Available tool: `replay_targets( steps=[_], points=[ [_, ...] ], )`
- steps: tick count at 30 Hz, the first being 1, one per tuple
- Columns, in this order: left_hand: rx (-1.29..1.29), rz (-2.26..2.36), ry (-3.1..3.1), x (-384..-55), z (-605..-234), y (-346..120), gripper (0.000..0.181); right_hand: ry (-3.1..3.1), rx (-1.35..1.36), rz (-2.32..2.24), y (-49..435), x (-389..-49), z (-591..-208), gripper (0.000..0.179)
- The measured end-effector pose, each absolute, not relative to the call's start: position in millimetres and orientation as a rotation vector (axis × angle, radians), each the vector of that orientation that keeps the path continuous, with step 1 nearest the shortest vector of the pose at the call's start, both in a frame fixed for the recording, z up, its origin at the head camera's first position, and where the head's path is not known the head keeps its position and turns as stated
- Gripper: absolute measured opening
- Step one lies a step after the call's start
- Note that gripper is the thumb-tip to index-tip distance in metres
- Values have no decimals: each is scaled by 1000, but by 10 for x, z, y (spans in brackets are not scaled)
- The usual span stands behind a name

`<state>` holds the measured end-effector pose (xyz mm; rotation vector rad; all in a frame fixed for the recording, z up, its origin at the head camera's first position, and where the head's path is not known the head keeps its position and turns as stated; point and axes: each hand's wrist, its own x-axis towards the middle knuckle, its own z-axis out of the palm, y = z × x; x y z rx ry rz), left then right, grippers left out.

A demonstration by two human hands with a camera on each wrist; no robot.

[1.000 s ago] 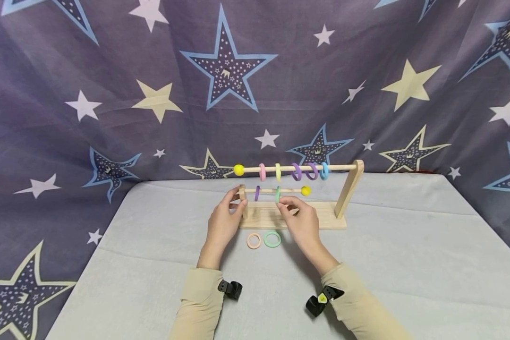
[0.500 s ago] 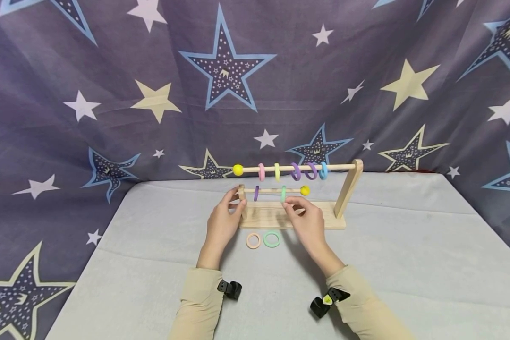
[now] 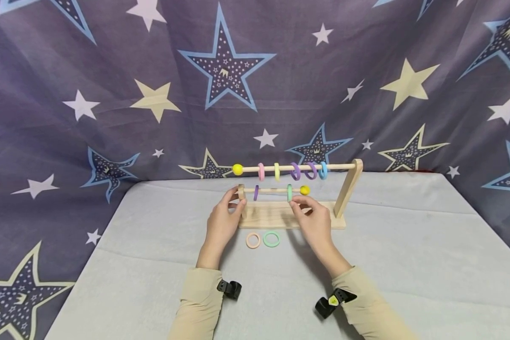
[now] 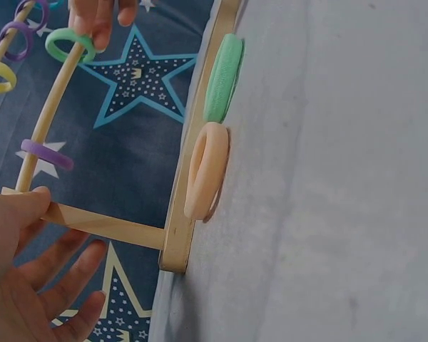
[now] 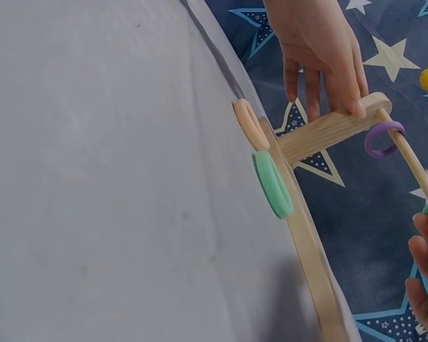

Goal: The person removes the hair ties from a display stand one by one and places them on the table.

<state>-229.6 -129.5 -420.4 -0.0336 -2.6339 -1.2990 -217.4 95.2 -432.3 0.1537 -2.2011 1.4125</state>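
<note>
A wooden stand (image 3: pixel 280 221) carries two rods. My left hand (image 3: pixel 223 224) grips its short left post (image 4: pixel 107 224), thumb and fingers at the post's upper end. On the lower rod (image 3: pixel 267 191) hang a purple ring (image 3: pixel 256 192) near that post and a green ring (image 3: pixel 290 192) towards the yellow end ball (image 3: pixel 304 190). The thumb and fingertips of my right hand (image 3: pixel 315 224) pinch the green ring at its lower edge. In the right wrist view, the right hand is mostly cut off at the frame's edge.
A peach ring (image 4: pixel 217 167) and another green ring (image 4: pixel 225 78) lie on the grey cloth before the base. The upper rod (image 3: pixel 250 169) holds pink (image 3: pixel 261 172), yellow (image 3: pixel 277 172), purple and blue rings (image 3: pixel 323 171). A tall post (image 3: pixel 349 189) supports its right end.
My right hand has slid the green ring rightwards along the lower rod, closer to the yellow ball. The left hand stays on the post.
</note>
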Motion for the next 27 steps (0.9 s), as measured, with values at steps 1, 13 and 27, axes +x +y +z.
replay_targets(
  steps=[1, 13, 27],
  points=[
    [-31, -1297, -2635, -2298, -4203, -1296, 49, -2199, 151, 1414, 964, -2173, -4320, 11],
    [-41, -1300, -2633, -2296, -4186, -1302, 49, -2198, 81, 1461, 1067, -2164, -4301, 14],
    [-29, -1301, -2641, -2296, -4196, -1296, 48, -2192, 61, 1446, 1157, -2174, -4305, 12]
  ],
)
